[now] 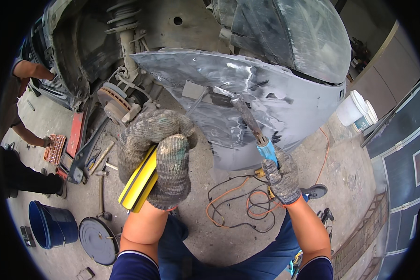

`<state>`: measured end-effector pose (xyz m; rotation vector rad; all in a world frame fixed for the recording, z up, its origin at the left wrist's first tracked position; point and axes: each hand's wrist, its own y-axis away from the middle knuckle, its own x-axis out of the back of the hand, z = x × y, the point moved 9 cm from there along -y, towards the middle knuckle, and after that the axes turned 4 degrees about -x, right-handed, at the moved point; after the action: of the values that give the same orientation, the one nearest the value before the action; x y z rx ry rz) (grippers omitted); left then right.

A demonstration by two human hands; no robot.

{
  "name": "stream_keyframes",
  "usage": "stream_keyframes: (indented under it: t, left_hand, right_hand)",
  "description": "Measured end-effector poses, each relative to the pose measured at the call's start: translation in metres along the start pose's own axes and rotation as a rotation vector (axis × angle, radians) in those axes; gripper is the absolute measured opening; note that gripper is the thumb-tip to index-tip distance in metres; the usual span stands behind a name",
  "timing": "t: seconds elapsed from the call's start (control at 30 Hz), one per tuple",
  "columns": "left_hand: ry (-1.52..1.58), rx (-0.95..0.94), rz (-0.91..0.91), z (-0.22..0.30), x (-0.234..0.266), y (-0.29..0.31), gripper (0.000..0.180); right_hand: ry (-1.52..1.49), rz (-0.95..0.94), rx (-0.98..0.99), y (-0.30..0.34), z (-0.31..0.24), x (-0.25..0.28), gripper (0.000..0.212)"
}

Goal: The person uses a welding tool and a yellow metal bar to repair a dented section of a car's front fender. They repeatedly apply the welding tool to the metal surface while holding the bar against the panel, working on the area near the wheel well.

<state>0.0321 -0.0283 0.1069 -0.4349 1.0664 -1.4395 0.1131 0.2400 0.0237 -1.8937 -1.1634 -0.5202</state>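
In front of me a grey, sanded car bumper (284, 116) bears pale and dark patches and cracks. My left hand (161, 151), in a worn knitted glove, is closed around the yellow-and-black handle (140, 179) of a hand tool; its narrow metal shaft (198, 100) points up toward the bumper. My gloved right hand (284, 177) grips the blue handle of a soldering iron (252, 123). The iron's metal barrel slants up and left, with its flat tip over the bumper's patched surface. Whether the tip touches it, I cannot tell.
A brake disc (113, 100) and coil spring (122, 16) show at the left. Cables (247, 205) lie coiled on the floor. Around me are a blue bucket (51, 226), a dark round lid (98, 240), white buckets (352, 107) and a red jack (74, 135). Another person reaches toward a socket set (55, 148).
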Motion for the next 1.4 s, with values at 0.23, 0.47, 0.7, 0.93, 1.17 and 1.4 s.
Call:
stream_keyframes:
  t: [0.23, 0.47, 0.7, 0.93, 1.17, 1.4]
  left_hand:
    - [0.012, 0.004, 0.006, -0.003, 0.000, 0.000, 0.026]
    - [0.011, 0.044, 0.042, -0.002, 0.000, 0.001, 0.028]
    - [-0.023, 0.050, 0.054, -0.005, 0.003, 0.003, 0.028]
    - [-0.027, 0.049, 0.050, -0.007, 0.004, 0.001, 0.031]
    - [-0.021, 0.046, 0.081, -0.004, 0.002, 0.002, 0.029]
    - [-0.028, 0.026, 0.072, -0.006, 0.003, 0.002, 0.028]
  right_hand:
    - [-0.076, -0.093, -0.198, 0.007, 0.016, -0.003, 0.042]
    - [-0.054, -0.070, -0.159, 0.003, 0.013, -0.006, 0.040]
    - [-0.086, -0.097, -0.164, 0.005, 0.005, -0.007, 0.041]
    - [-0.140, -0.137, -0.269, 0.009, 0.017, -0.006, 0.043]
    - [-0.136, -0.126, -0.207, 0.005, 0.010, -0.015, 0.044]
    - [-0.154, -0.141, -0.283, 0.014, 0.020, -0.010, 0.044]
